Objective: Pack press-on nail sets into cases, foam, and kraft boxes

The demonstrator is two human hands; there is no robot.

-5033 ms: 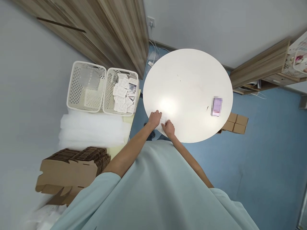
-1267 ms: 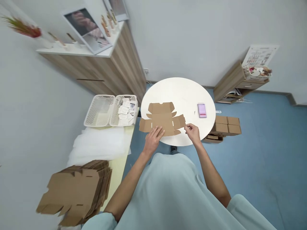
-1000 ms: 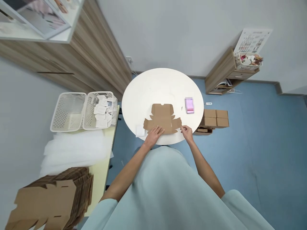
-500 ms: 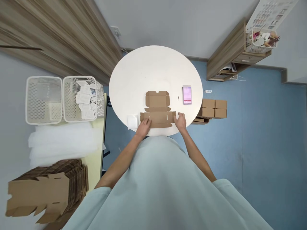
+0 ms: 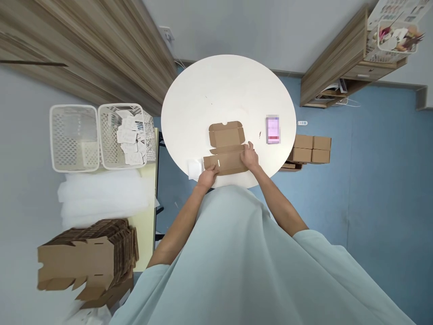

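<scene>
A brown cardboard box (image 5: pixel 226 135), partly unfolded, lies on the white round table (image 5: pixel 223 90) near its front edge. Its lid panel with a notch points away from me, and the base panel lies closer, slightly turned. My left hand (image 5: pixel 207 177) grips the near left part of the base, beside a slot. At the right end, my right hand (image 5: pixel 250 158) has its fingers closed around the side flap and covers the slot there. Just left of my left hand sits a white square packet (image 5: pixel 195 169).
A pink-screened device (image 5: pixel 273 129), blurred out, lies at the table's right. Stacked small boxes (image 5: pixel 311 149) stand beyond. On a side table at left are white baskets (image 5: pixel 122 135), white foam sheets (image 5: pixel 104 196) and a stack of flat cardboard boxes (image 5: pixel 76 264).
My right hand has moved inward and up from the box's right end, over its side flap. The box has turned slightly counterclockwise. My whole view has shifted a little.
</scene>
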